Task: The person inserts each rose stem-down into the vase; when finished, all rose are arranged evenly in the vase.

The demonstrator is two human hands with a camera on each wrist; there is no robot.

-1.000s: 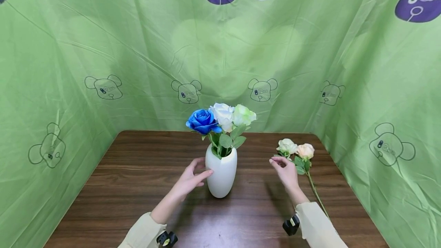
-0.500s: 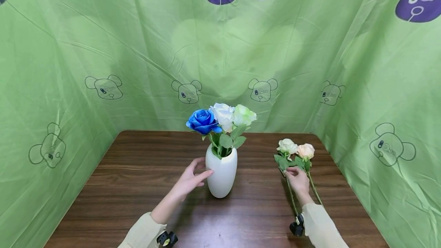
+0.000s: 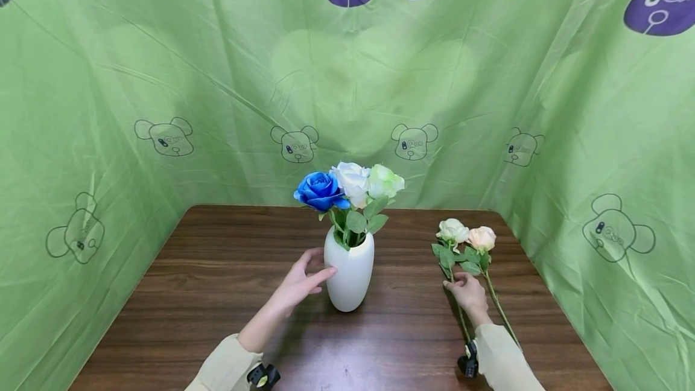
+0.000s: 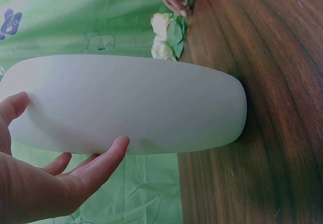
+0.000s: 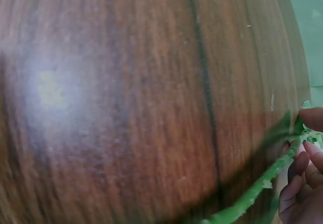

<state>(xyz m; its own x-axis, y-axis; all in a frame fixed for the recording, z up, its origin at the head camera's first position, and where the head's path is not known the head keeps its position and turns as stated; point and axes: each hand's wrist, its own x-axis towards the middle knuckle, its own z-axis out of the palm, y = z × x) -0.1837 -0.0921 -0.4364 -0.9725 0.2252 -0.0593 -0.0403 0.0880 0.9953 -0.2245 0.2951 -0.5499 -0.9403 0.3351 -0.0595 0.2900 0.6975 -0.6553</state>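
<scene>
A white vase (image 3: 347, 276) stands upright on the wooden table, holding a blue rose (image 3: 320, 190), a white rose (image 3: 352, 181) and a pale green rose (image 3: 385, 181). My left hand (image 3: 301, 279) touches its left side, thumb and fingers spread; the left wrist view shows fingertips (image 4: 20, 102) against the smooth white wall. On the right lie a cream rose (image 3: 453, 231) and a peach rose (image 3: 481, 238). My right hand (image 3: 469, 297) pinches the cream rose's stem below its leaves. At the right wrist view's edge, the green stem (image 5: 262, 183) passes between thumb and fingers.
The brown table (image 3: 228, 294) reaches back to a green patterned curtain (image 3: 233, 77), which surrounds it on three sides. The peach rose's stem (image 3: 499, 306) runs toward the front, close beside my right wrist.
My right hand has moved right and down, from left of the cream rose to its stem. My left hand, the vase and the roses have stayed in place.
</scene>
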